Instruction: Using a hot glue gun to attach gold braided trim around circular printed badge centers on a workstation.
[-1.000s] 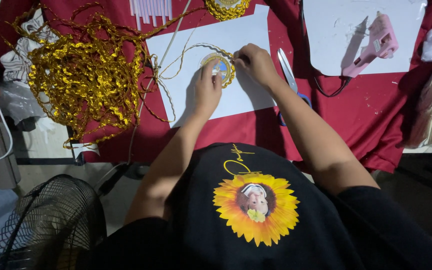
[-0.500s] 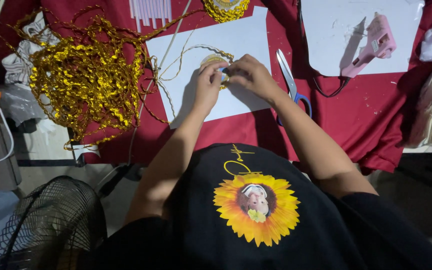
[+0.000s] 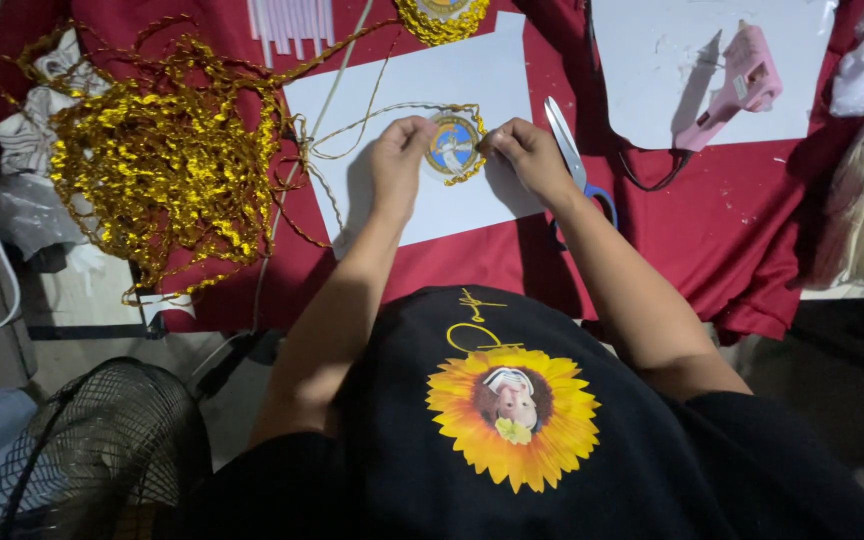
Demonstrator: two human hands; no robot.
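A small round blue medallion [image 3: 455,145] lies on a white paper sheet [image 3: 472,80], edged with gold braided cord. My left hand [image 3: 399,165] pinches its left rim. My right hand [image 3: 527,155] presses the gold cord against its right rim. The cord runs left from the medallion into a large tangled pile of gold cord [image 3: 157,150] on the red tablecloth [image 3: 742,220].
Scissors with blue handles [image 3: 577,165] lie just right of my right hand. A pink glue gun [image 3: 737,85] rests on a second white sheet [image 3: 642,60] at the back right. Another gold-trimmed medallion [image 3: 440,15] and pale sticks [image 3: 290,18] sit at the far edge. A black fan [image 3: 82,450] stands lower left.
My hands have shifted apart to either side of the medallion, which now shows between them; before, my left hand covered it. My right hand moved to its right rim.
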